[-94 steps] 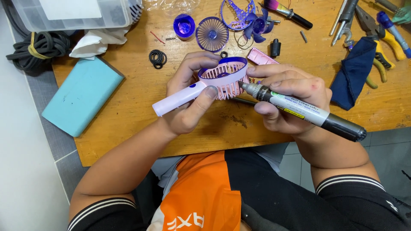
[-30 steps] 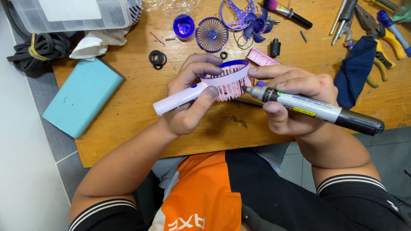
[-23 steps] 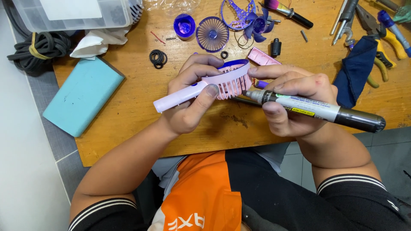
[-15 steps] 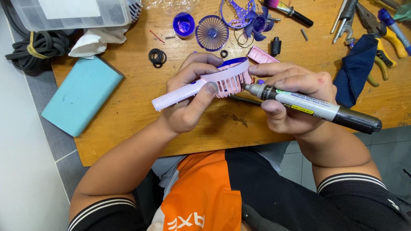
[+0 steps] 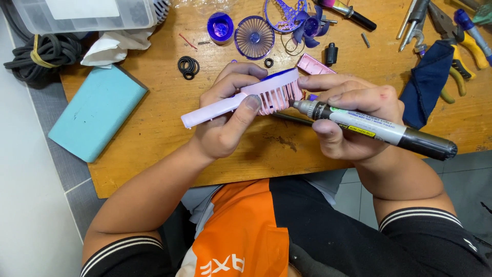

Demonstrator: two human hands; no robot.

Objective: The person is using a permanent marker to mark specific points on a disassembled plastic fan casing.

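My left hand (image 5: 225, 120) grips a pale pink hand-held fan body (image 5: 251, 98) by its handle and ribbed round cage, held just above the wooden table (image 5: 154, 128). The cage is tilted almost edge-on, its purple inside barely showing. My right hand (image 5: 353, 120) holds a thick grey and white marker (image 5: 374, 129) with a black cap end. The marker's tip touches the right side of the cage. My right index finger rests on the cage's top right edge.
Purple fan parts lie at the back: a round grille (image 5: 254, 37), a blade piece (image 5: 307, 25) and a cap (image 5: 220, 26). Black rubber rings (image 5: 188, 66), a teal block (image 5: 92, 110), a clear box (image 5: 87, 13), coiled cable (image 5: 41, 51), pliers (image 5: 461, 46) and a blue cloth (image 5: 425, 84) surround them.
My left hand has turned the fan cage from open-side-up to nearly edge-on. The marker tip has stayed against the cage's right side while my right hand shifted slightly.
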